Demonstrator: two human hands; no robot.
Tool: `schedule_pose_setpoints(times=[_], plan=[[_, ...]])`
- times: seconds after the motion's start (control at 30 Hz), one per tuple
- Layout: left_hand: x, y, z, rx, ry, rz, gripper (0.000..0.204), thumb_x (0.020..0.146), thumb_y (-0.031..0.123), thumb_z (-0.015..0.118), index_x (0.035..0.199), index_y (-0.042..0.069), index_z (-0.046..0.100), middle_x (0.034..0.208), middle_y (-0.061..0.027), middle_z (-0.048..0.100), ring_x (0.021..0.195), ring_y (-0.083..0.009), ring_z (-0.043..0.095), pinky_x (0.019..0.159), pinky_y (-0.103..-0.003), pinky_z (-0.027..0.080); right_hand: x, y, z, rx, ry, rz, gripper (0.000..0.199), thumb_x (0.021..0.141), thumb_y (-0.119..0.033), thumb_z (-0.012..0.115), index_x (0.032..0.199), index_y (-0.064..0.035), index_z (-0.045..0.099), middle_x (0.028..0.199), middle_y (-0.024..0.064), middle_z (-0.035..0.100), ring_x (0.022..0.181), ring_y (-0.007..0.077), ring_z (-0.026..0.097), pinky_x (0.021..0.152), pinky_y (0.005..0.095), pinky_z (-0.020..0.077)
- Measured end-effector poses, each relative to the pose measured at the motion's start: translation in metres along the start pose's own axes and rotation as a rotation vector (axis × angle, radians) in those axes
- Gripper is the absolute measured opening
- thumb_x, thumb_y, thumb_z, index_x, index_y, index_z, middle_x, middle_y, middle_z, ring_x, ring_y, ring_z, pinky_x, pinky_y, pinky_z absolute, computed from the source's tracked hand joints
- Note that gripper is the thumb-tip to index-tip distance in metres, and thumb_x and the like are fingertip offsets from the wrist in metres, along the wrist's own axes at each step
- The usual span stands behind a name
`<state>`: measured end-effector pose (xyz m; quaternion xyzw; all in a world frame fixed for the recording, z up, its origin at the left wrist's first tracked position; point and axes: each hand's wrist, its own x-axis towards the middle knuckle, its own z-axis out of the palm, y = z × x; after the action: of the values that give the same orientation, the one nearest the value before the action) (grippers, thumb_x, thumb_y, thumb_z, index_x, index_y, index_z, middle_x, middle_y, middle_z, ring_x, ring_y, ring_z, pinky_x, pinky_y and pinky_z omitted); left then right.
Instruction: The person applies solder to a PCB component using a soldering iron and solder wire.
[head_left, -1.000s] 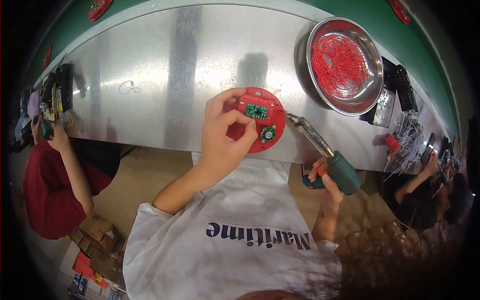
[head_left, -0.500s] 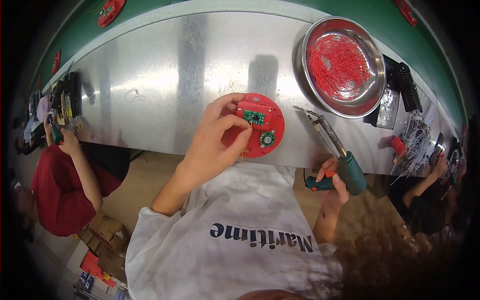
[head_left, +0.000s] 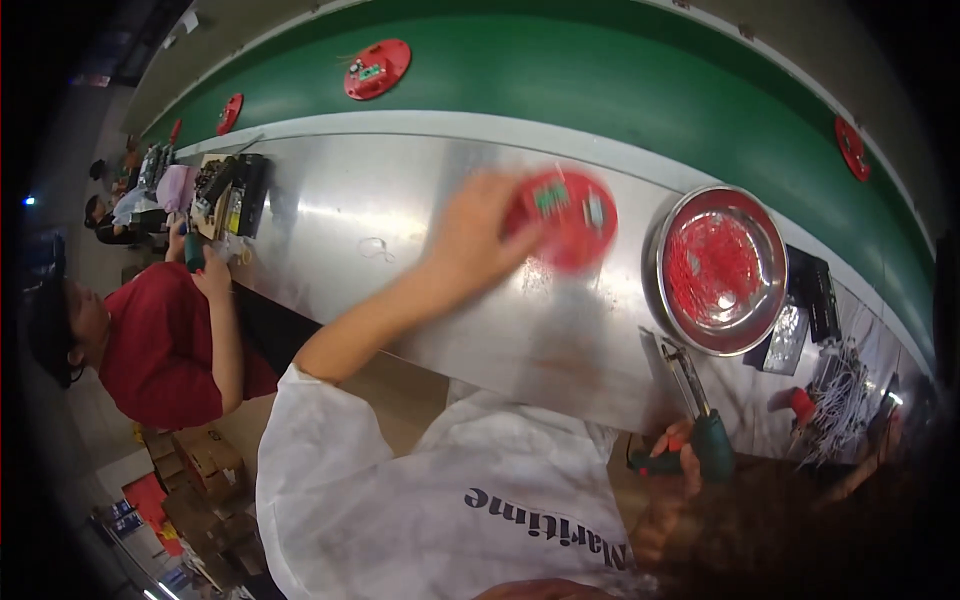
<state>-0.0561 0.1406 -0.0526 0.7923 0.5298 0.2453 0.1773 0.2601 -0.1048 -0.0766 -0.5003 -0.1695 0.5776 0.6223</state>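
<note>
Left hand (head_left: 478, 235) grips a blurred red round disc (head_left: 562, 217) bearing small green boards.

Disc (head_left: 570, 215) left of bowl (head_left: 722, 345)

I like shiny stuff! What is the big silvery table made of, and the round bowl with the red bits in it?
The long silvery table looks like bare sheet metal, probably steel: it has a brushed sheen and mirrors light in streaks. The round silver bowl also seems to be polished metal, since its rim gleams and its inside reflects the thin red wires it holds. Those look plastic-coated, though they are too small to be sure.
</note>
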Motion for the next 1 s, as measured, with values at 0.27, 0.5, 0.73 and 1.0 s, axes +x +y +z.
schedule_pose_setpoints(times=[0.27, 0.5, 0.73, 1.0], plan=[[0.107, -0.214, -0.076, 0.609, 0.342, -0.688, 0.076, 0.081, 0.061, 0.062, 0.124, -0.001, 0.056, 0.119, -0.0281, 0.056, 0.111, -0.0439, 0.054, 0.092, -0.049, 0.046, 0.005, 0.003, 0.004, 0.02, 0.04, -0.023, 0.028, 0.081, -0.019, 0.061, 0.096, 0.0033, 0.055, 0.096, 0.0198, 0.057, 0.064, 0.0237, 0.058, 0.056, 0.033, 0.0499], [0.105, -0.116, -0.063, 0.257, -0.042, -0.074, 0.056, 0.082, 0.028, 0.071, 0.128, 0.0, 0.055, 0.105, -0.0202, 0.061, 0.099, -0.0336, 0.059, 0.084, -0.042, 0.049, 0.003, 0.012, 0.006, 0.213, 0.18, -0.071, 0.027, 0.082, -0.021, 0.059, 0.096, 0.0011, 0.053, 0.098, 0.0173, 0.055, 0.067, 0.0226, 0.057, 0.06, 0.0334, 0.0484], [0.015, 0.029, -0.026, 0.004, -0.663, 0.494, 0.065, 0.067, -0.006, 0.067, 0.129, 0.002, 0.05, 0.128, -0.0191, 0.052, 0.122, -0.0395, 0.047, 0.102, -0.044, 0.041, 0.005, 0.012, 0.007, 0.269, 0.137, -0.115, 0.025, 0.083, -0.021, 0.056, 0.096, 0.0009, 0.053, 0.099, 0.0165, 0.055, 0.067, 0.0221, 0.057, 0.061, 0.0335, 0.0476], [0.048, 0.092, 0.005, -0.274, -0.65, 0.516, 0.039, 0.077, -0.001, 0.062, 0.116, 0.003, 0.061, 0.124, -0.0175, 0.056, 0.117, -0.035, 0.053, 0.098, -0.044, 0.043, 0.002, 0.01, 0.007, 0.356, 0.115, -0.126, 0.024, 0.083, -0.019, 0.054, 0.096, 0.0013, 0.053, 0.099, 0.0164, 0.056, 0.066, 0.0217, 0.057, 0.062, 0.033, 0.0476]])
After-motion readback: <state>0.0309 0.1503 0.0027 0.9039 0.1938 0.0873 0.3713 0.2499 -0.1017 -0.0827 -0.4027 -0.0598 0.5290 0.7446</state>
